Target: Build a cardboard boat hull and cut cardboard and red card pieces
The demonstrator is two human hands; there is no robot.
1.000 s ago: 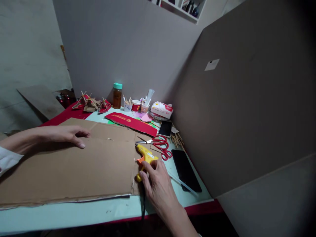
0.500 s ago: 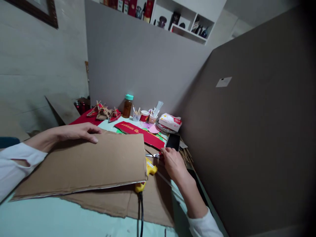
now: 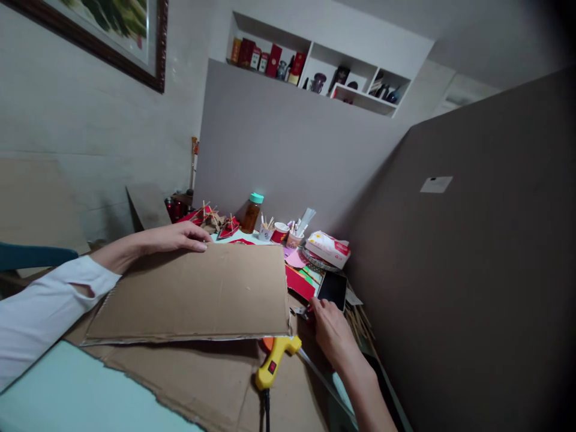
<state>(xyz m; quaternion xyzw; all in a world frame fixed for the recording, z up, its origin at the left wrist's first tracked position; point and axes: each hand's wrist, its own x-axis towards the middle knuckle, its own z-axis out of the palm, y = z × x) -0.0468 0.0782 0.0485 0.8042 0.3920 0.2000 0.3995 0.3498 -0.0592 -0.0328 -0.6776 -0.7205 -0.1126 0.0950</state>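
Note:
My left hand (image 3: pixel 176 236) grips the far edge of a brown cardboard sheet (image 3: pixel 198 294) and holds it tilted up off a larger cardboard piece (image 3: pixel 198 378) lying on the table. My right hand (image 3: pixel 332 331) reaches past the sheet's right edge, fingertips on the red-handled scissors (image 3: pixel 300 311); whether it grips them is hidden. A yellow glue gun (image 3: pixel 273 362) lies on the lower cardboard just left of that hand, partly under the raised sheet, its black cord running toward me.
A black phone (image 3: pixel 332 290) lies beyond my right hand. A tissue pack (image 3: pixel 327 248), paper cups (image 3: pixel 280 232), a green-capped jar (image 3: pixel 251 213) and small red paper models (image 3: pixel 211 221) line the back. A tall cardboard panel (image 3: pixel 472 252) walls the right side.
My right hand left the glue gun and went to the scissors. My left hand raised the cardboard sheet off the lower piece. The camera tilted upward.

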